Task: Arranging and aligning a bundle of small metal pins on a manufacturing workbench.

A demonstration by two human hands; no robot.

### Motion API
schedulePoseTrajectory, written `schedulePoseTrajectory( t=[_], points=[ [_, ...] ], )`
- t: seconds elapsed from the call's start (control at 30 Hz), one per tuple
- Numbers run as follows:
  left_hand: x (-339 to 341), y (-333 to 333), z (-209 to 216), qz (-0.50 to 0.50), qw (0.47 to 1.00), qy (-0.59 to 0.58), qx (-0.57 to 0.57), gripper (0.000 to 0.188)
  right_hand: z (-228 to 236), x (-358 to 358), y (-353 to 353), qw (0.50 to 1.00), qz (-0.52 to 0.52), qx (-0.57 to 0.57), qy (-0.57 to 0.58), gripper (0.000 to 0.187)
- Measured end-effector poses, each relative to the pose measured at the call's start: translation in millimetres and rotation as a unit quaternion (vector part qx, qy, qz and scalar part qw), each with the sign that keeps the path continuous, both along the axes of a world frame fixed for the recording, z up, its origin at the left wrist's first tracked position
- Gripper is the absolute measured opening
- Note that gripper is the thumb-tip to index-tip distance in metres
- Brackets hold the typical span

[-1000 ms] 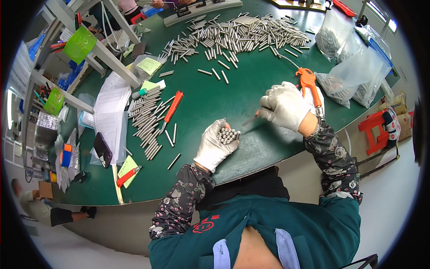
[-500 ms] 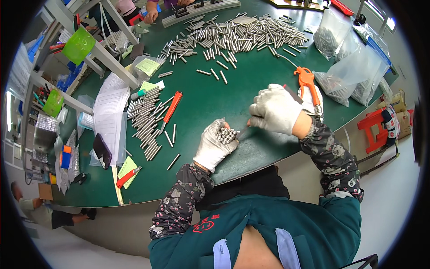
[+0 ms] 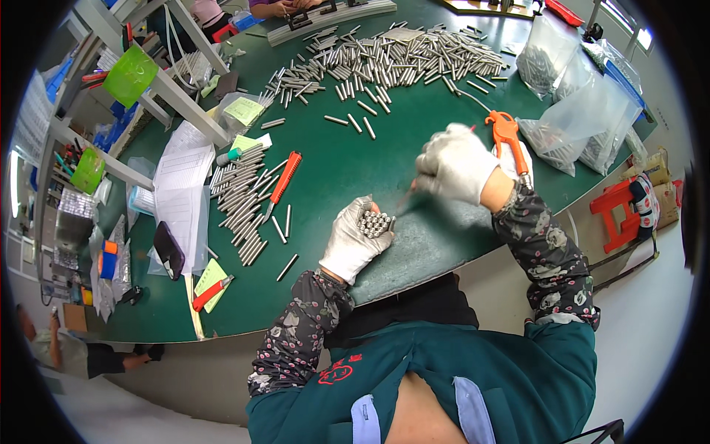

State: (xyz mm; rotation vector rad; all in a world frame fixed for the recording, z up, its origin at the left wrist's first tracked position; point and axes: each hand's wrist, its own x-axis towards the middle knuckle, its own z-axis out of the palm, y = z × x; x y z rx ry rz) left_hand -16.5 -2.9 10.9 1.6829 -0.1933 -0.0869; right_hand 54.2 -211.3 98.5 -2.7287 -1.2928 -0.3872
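My left hand (image 3: 352,240), in a white glove, is closed round a bundle of short steel pins (image 3: 376,224), whose round ends face up near the table's front edge. To the right of it, my gloved right hand (image 3: 456,164) is raised in a fist, smeared by motion. A small red tip shows above this fist and a blurred thin end below it, seemingly one slim tool; its kind is hidden. An orange air blow gun (image 3: 507,132) lies just beyond the right hand.
A large pile of steel pins (image 3: 399,59) covers the far table (image 3: 325,163). More pins (image 3: 244,200) lie left, near an orange utility knife (image 3: 285,177), a red cutter (image 3: 211,293) and a phone (image 3: 169,250). Plastic bags (image 3: 584,126) of pins stand right. Another person's hands (image 3: 285,7) work at the far edge.
My right fist has moved slightly up and away from the bundle, with a blurred thin end below it. My left hand keeps still. The other person's hands have come together at the rail.
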Motion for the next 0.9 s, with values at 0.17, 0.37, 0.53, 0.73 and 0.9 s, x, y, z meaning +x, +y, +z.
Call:
schedulePoseTrajectory(
  t=[0.17, 0.37, 0.53, 0.73, 0.9],
  points=[
    [0.1, 2.8, -2.5, -0.002, 0.999, -0.012, 0.038, 0.040, 4.5, -6.8, 0.7, 0.999, 0.021, -0.005, 0.040, 0.025],
    [0.9, 1.6, -6.7, 0.002, 1.000, 0.008, 0.004, 0.042, -4.6, 8.4, -7.2, 0.999, -0.052, -0.002, 0.009, 0.025],
    [0.2, 3.4, -2.7, -0.005, 1.000, 0.008, 0.011, 0.041, -8.0, -8.9, 3.8, 0.994, 0.037, 0.026, 0.098, 0.026],
    [1.2, 1.4, -10.2, 0.003, 1.000, -0.023, 0.001, 0.035, -10.4, 1.0, -9.1, 0.991, -0.106, 0.042, 0.068, 0.025],
    [-1.8, -1.0, -0.6, 0.003, 1.000, -0.008, -0.022, 0.034, -40.0, -18.3, 12.8, 0.965, -0.224, 0.042, 0.132, 0.019]
  ],
)
